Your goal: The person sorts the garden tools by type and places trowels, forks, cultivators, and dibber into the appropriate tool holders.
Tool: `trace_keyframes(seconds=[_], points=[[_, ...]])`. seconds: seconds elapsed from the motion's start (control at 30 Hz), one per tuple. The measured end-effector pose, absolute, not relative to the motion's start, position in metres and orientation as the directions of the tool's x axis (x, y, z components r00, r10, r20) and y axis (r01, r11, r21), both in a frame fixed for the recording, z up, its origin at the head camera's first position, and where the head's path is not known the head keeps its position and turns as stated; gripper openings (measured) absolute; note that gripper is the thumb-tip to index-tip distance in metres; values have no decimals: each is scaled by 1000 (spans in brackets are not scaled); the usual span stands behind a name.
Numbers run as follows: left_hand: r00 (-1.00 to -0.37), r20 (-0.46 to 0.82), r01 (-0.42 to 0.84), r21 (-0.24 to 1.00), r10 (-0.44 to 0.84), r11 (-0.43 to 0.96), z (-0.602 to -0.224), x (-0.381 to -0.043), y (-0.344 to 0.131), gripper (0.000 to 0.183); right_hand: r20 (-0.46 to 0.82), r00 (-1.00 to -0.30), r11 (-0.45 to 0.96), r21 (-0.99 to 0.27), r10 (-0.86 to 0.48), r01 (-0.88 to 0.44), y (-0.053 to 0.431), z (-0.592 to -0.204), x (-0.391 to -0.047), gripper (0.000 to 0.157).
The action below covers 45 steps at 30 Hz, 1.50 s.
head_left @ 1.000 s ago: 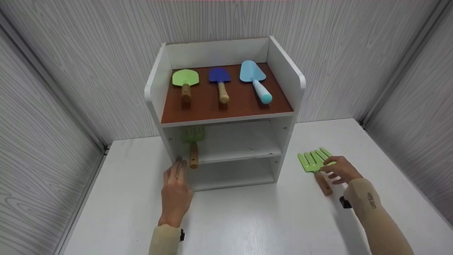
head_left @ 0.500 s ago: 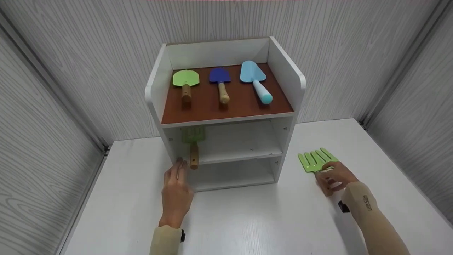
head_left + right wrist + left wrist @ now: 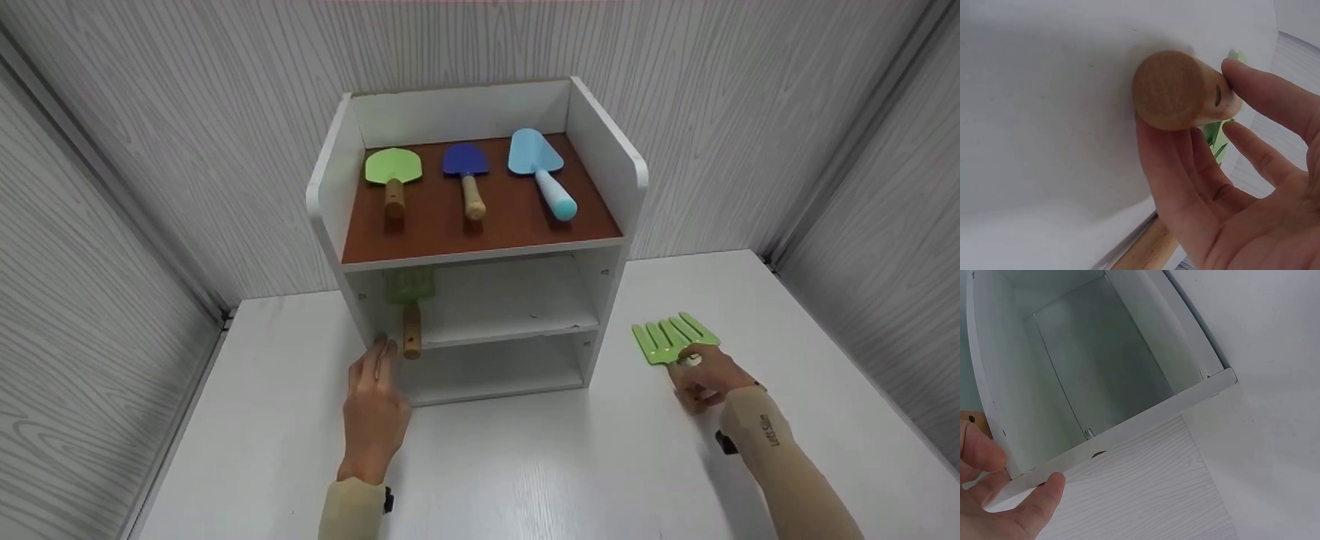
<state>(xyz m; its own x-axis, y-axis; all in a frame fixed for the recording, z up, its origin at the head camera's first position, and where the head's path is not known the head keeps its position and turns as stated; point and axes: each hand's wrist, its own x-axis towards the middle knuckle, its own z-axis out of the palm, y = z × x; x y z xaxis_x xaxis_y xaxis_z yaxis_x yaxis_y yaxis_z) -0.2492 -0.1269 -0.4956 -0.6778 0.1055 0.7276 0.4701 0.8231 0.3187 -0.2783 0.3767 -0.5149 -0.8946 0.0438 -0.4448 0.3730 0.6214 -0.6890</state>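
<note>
At the lower left of the white shelf unit (image 3: 630, 180), my left hand (image 3: 375, 412) holds the front edge of its side panel. The left wrist view shows fingers on both sides of that edge (image 3: 1129, 430). To the right, a green garden hand fork (image 3: 660, 343) with a wooden handle (image 3: 1168, 90) lies on the white table, tines pointing away. My right hand (image 3: 716, 371) grips the handle, thumb on one side and fingers curled under the other. It covers much of the handle in the head view.
The unit's brown top carries a green shovel (image 3: 394, 165), a dark blue trowel (image 3: 465, 159) and a light blue scoop (image 3: 534, 154). On the middle shelf, a slotted green tool (image 3: 410, 285) lies with its wooden handle jutting over the edge. Grey wood-grained walls (image 3: 750, 112) surround the table.
My right hand has lowered from above the fork and closed round its handle. The fork lies in about the same place, and my left hand keeps its hold on the panel.
</note>
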Motion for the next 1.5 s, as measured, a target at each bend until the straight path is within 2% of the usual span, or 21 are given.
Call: trace_keyframes(seconds=[0.63,1.27,1.5], points=[[-690,716,464,322,108,825,-497,-246,-127,55,-478,-878,538,-733,30,417,378,-511,-282,59],[-706,700,454,332,107,827,-495,-246,-128,54,-378,-924,458,-813,53,359,369,-502,-277,57],[-701,704,458,318,116,830,-493,-247,-128,57,-326,-945,444,-846,11,296,366,-497,-273,55]])
